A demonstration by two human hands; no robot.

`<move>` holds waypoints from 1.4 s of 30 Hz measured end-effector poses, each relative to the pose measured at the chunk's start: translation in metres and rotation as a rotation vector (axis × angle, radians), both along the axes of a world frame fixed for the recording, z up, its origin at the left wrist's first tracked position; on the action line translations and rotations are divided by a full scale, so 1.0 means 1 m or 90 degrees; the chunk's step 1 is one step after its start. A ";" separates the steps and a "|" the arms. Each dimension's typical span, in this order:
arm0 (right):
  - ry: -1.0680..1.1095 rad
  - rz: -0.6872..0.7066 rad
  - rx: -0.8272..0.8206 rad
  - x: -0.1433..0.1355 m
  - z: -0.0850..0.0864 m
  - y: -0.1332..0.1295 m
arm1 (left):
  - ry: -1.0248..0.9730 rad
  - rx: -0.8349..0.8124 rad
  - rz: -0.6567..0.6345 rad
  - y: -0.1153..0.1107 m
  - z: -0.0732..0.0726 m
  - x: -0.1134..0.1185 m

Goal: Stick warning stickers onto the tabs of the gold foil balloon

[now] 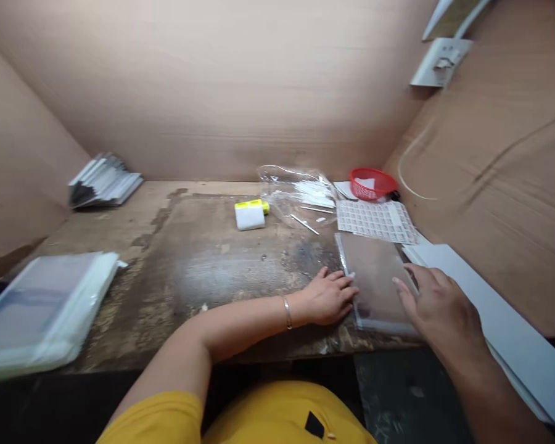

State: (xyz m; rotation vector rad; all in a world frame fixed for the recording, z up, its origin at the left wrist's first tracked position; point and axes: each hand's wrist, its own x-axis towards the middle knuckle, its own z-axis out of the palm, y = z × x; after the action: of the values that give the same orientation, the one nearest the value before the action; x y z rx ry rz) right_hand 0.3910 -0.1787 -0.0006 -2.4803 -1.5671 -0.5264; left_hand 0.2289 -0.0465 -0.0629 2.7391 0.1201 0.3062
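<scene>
Worn wooden table (pixel 222 253). Back right: red basket (pixel 371 187), white paper (pixel 364 184) inside; printed label sheet (pixel 374 221) in front. Left of these: clear bag (pixel 277 184) with white sticks (pixel 312 192). Further left: small white block (pixel 250 217) against a yellow item (pixel 259 205). Back left: fanned paper stack (pixel 104 180). Front left: pile of plastic sleeves (pixel 50 308). Right side: long white sheets (pixel 494 314). Right wall: socket (pixel 437 65), pale cable (pixel 404 157).

Left hand (pixel 329 297) palm-down, fingers (pixel 345 293) spread; right hand (pixel 439 305) with thumb and fingers parted.
</scene>
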 end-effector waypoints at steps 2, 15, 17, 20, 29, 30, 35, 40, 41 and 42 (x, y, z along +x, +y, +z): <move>0.081 0.126 0.097 -0.020 0.003 0.014 | -0.027 0.019 0.020 0.004 0.015 -0.015; 0.357 0.467 -0.037 -0.162 -0.033 0.135 | -0.131 0.079 0.656 0.194 0.086 -0.324; 0.319 0.515 -0.040 -0.188 -0.027 0.169 | -0.137 0.101 0.786 0.236 0.100 -0.364; 0.258 0.586 -0.053 -0.225 -0.019 0.229 | -0.116 0.108 0.925 0.291 0.116 -0.411; 0.146 0.759 -0.073 -0.363 0.015 0.440 | -0.024 0.057 0.921 0.386 0.100 -0.477; 0.142 0.770 -0.073 -0.382 0.018 0.461 | -0.026 0.056 0.914 0.392 0.099 -0.481; 0.130 0.793 -0.094 -0.459 0.018 0.538 | -0.014 0.066 0.915 0.417 0.100 -0.496; 0.126 0.782 -0.136 -0.487 0.012 0.569 | 0.005 0.073 0.906 0.430 0.097 -0.496; 0.126 0.775 -0.146 -0.488 0.012 0.571 | 0.006 0.076 0.902 0.431 0.096 -0.495; 0.127 0.766 -0.157 -0.487 0.011 0.573 | 0.006 0.079 0.896 0.431 0.095 -0.494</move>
State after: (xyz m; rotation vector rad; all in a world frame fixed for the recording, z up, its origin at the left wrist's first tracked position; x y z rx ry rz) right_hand -0.0965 0.3944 0.0109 -1.1840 -2.6509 0.1168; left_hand -0.2652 0.3848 0.0320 2.2509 2.0416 0.6344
